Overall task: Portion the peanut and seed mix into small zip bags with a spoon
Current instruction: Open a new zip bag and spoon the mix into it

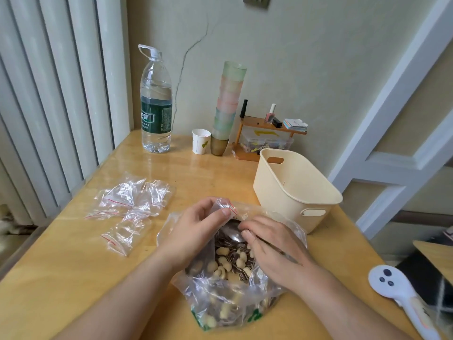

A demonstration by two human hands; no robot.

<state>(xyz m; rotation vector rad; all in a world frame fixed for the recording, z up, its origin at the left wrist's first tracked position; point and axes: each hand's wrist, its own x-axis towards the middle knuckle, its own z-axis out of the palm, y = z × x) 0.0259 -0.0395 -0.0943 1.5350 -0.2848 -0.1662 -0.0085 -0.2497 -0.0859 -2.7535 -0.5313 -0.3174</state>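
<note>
A large clear bag [230, 288] of peanut and seed mix [232, 258] is sitting at the near middle of the wooden worktop [73, 261], its mouth gaping toward the far side. Both hands are working at that mouth. The left hand [196, 229] is pinching the red-lined rim of a small zip bag [226, 206] between thumb and fingers, holding it just above the mix. The right hand [269, 244] is curling around the handle of a metal spoon [235, 233], whose bowl is lying over the seeds just below the small bag's opening; the handle is running back across the back of that hand.

To the left, a loose heap of empty zip bags [127, 207] is lying between the hands and the worktop's left edge, with bare wood around it. To the right, a cream plastic basket [291, 190] is standing just beside the large bag, close to the right edge. Along the far edge, by the wall, a water bottle [156, 101], a paper cup [201, 141], a stack of tinted cups [228, 109] and a small wooden rack [267, 133] are standing, well apart from the hands. A white handheld device [402, 298] is resting at the near right corner.
</note>
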